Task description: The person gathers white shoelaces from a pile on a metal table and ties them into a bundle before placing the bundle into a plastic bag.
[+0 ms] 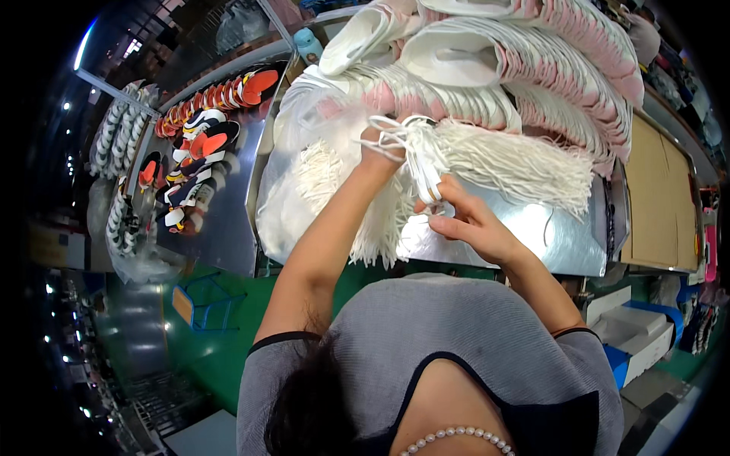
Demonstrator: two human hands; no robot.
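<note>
Landmark: the metal worktable (563, 243), which the person leans over.
Thing in hand: a bunch of white shoelaces (417, 156), lifted just above the table's near middle, its loops bunched at the top and its strands running down toward the near edge.
Lace pile: more white shoelaces (517, 163) lie fanned across the table to the right of the held bunch, and others spill over the near edge.
How it will handle: judged light, limp and soft; the strands look free to slide past one another and to tangle, so a bunch would likely hold best where the laces are gathered tight, near the looped ends, not at the loose tails.
Left hand (376, 144): raised over the table, fingers closed round the looped top of the bunch; the laces cover most of the hand.
Right hand (468, 220): just below and nearer, thumb and fingertips pinched together on a few strands of the same bunch.
Beyond the laces: stacked white and pink shoe uppers (532, 61) fill the table's far side.
Left of the table: a second metal surface with rows of orange, black and white shoes (205, 140).
</note>
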